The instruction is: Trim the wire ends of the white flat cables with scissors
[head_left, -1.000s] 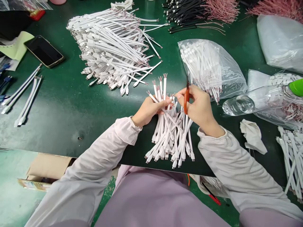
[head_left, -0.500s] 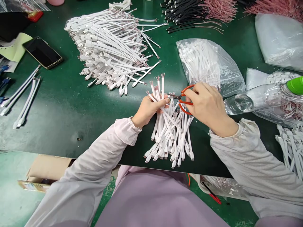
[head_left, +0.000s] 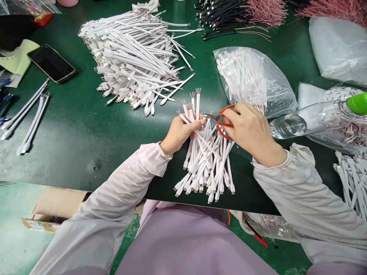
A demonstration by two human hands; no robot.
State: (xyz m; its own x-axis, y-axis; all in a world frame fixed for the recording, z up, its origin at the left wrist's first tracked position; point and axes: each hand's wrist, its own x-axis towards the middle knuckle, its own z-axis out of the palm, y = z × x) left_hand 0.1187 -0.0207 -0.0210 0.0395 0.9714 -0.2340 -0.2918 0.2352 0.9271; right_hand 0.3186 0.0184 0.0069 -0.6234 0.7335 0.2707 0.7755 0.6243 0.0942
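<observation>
My left hand [head_left: 183,130] is closed around several white USB cables [head_left: 197,104], whose frayed pinkish wire ends point up past the thumb. In my right hand [head_left: 249,128] is a pair of scissors [head_left: 223,121] with orange handles, its dark tips close by the left thumb. Whether the blades touch a wire is too small to tell. Under both hands lies a loose heap of white cables [head_left: 209,168], plugs toward my body. A much larger pile of white cables [head_left: 134,57] lies farther off on the green table [head_left: 77,126].
A clear bag of cables [head_left: 243,74] and a bottle with a green cap [head_left: 309,118] lie to the right. Black cables [head_left: 220,15] are at the back. A phone [head_left: 52,63] and a few separate cables [head_left: 33,124] are at the left.
My right hand and the scissors have shifted very slightly. The cables in my left hand have tilted a touch to the right; otherwise the scene is the same.
</observation>
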